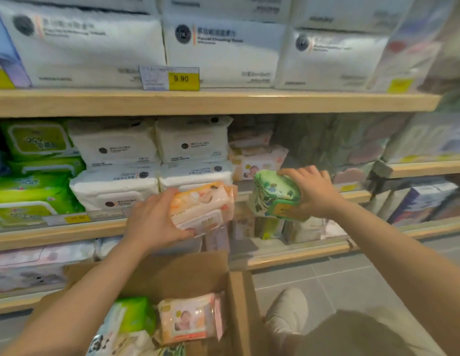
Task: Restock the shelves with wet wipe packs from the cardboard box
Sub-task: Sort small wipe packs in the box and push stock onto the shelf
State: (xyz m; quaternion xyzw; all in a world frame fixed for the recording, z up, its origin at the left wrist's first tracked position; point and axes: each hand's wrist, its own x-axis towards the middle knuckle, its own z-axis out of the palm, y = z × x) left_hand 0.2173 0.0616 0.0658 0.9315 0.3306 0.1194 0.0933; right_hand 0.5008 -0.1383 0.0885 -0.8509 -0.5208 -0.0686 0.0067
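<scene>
Wet wipe packs held at mid-frame: left hand (157,219) grips orange pack (203,204); right hand (313,191) grips green pack (275,194), arms extended above cardboard box (236,304).

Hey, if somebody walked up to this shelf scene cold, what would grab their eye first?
Two bare hands at the centre, each holding a wet wipe pack up to the middle shelf: the left hand grips an orange pack, the right hand a green pack. Below them an open cardboard box holds more packs, and a yellow 9.90 price tag stands out above.
</scene>
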